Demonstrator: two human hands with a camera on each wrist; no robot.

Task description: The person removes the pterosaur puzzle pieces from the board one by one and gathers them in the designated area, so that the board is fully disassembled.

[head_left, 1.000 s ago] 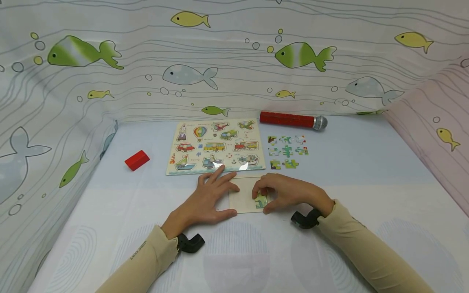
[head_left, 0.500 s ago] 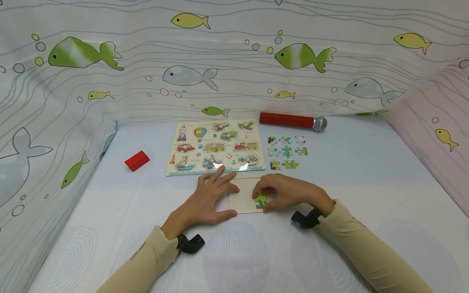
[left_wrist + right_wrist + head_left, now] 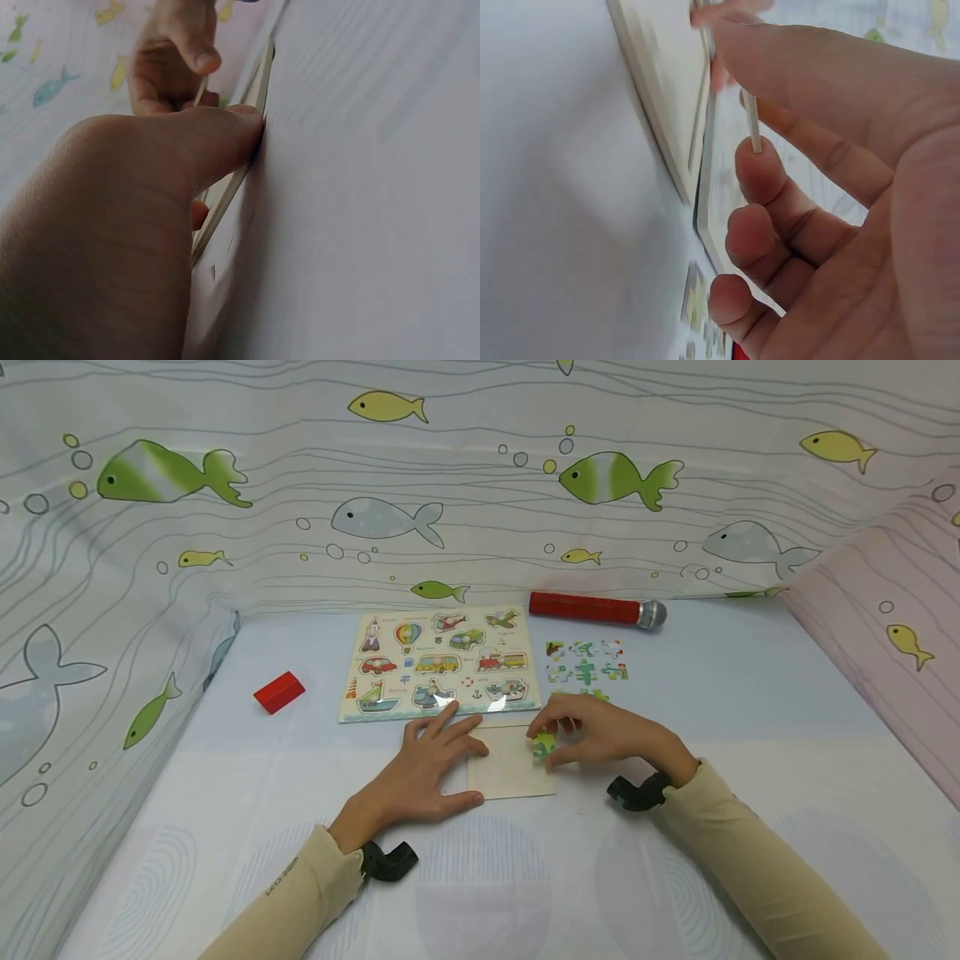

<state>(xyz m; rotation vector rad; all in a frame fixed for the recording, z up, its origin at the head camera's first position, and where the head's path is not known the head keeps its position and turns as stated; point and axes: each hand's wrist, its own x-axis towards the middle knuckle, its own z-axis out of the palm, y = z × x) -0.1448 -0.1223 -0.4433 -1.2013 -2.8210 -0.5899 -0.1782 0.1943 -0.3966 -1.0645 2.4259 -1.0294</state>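
A shallow cream puzzle tray (image 3: 504, 770) lies flat on the table in front of the person. The left hand (image 3: 425, 767) is spread over its left side, thumb at the near edge and fingertips toward the far edge. In the left wrist view that thumb (image 3: 225, 135) presses along the tray's rim. Above the tray's right part, the right hand (image 3: 596, 732) pinches a green jigsaw piece (image 3: 543, 744) between thumb and fingers. The right wrist view shows the jigsaw piece edge-on (image 3: 752, 124), lifted off the tray, with the other fingers loosely curled.
Several loose jigsaw pieces (image 3: 586, 672) lie beyond the right hand, partly covered by it. A vehicle peg puzzle board (image 3: 408, 687) sits just behind the tray. A red toy microphone (image 3: 588, 607) lies at the back, a red block (image 3: 279, 692) at the left.
The right hand has lifted the green jigsaw piece off the tray's lower right corner and moved it up and slightly right. The left hand has stayed in place.
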